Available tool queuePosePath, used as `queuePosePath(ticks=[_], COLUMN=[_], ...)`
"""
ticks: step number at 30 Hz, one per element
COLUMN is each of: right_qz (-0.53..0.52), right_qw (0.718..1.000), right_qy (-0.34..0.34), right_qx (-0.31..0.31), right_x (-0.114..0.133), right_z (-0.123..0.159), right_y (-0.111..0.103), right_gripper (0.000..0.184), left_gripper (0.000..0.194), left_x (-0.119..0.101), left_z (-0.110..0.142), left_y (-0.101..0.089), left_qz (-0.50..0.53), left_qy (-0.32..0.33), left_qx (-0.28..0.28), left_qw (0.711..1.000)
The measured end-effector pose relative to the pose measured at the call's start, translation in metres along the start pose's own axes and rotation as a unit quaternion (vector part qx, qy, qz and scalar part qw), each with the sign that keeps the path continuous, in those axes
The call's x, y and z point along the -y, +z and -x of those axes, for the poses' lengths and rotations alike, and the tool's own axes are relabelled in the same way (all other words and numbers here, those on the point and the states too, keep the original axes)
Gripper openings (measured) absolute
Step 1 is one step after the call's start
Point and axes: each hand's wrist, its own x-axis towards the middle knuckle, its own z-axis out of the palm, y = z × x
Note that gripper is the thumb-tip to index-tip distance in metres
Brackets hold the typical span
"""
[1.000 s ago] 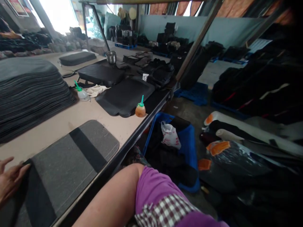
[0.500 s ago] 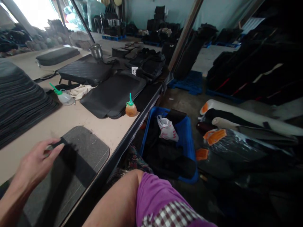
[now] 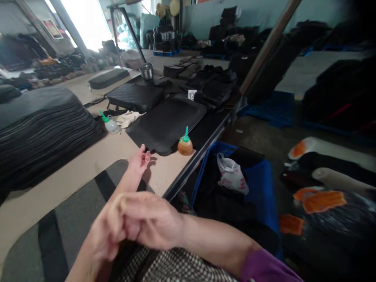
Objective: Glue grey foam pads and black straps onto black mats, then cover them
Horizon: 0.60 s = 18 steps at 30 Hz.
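My left hand (image 3: 141, 158) is stretched forward over the far edge of a grey felt mat (image 3: 73, 203) with black strips that lies on the table. Its fingers are curled in and nothing shows in them. My right hand (image 3: 141, 221), coming out of a purple sleeve, lies across my left forearm with its fingers wrapped over it; it is smeared by motion. An orange glue bottle (image 3: 185, 145) with a green nozzle stands just right of and beyond my left hand.
A tall stack of grey mats (image 3: 44, 125) fills the left of the beige table (image 3: 96, 156). A black mat (image 3: 167, 123), a clear bottle (image 3: 111, 124), a cloth and cushions lie beyond. A blue crate (image 3: 261, 176) holding a white bag (image 3: 232, 174) stands on the floor at right.
My left hand let go of the black strip and reached forward past the mat's far edge. My right hand came into view and landed on the left forearm. The view swung left.
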Motion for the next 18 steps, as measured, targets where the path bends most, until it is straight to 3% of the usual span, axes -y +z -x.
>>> queuePosePath(ticks=[3,6,9,13,18], right_qz=[-0.073,0.011,0.092,0.064,-0.126], right_qw=[0.992,0.968,0.939,0.932,0.934], right_qy=[-0.013,-0.002,-0.014,-0.032,-0.055], right_qx=[-0.105,-0.249,-0.330,-0.357,-0.331], right_x=[-0.004,-0.009,-0.013,-0.010,0.000], right_z=[0.013,0.030,0.034,0.016,-0.019], right_y=[-0.029,-0.066,-0.097,-0.124,-0.142], right_gripper=[0.049,0.041,0.044,0.048,0.049], left_gripper=[0.030,0.036,0.042,0.043,0.033], left_x=[0.002,-0.002,-0.014,-0.030,-0.044], left_z=[-0.013,-0.020,-0.018,0.004,0.063], left_y=[-0.001,-0.004,-0.008,-0.013,-0.031], left_qz=[-0.012,-0.042,-0.083,-0.120,-0.094], left_qy=[0.052,0.110,0.162,0.200,0.262], left_qx=[-0.035,-0.052,-0.054,-0.031,0.041], left_qw=[0.998,0.992,0.982,0.972,0.960])
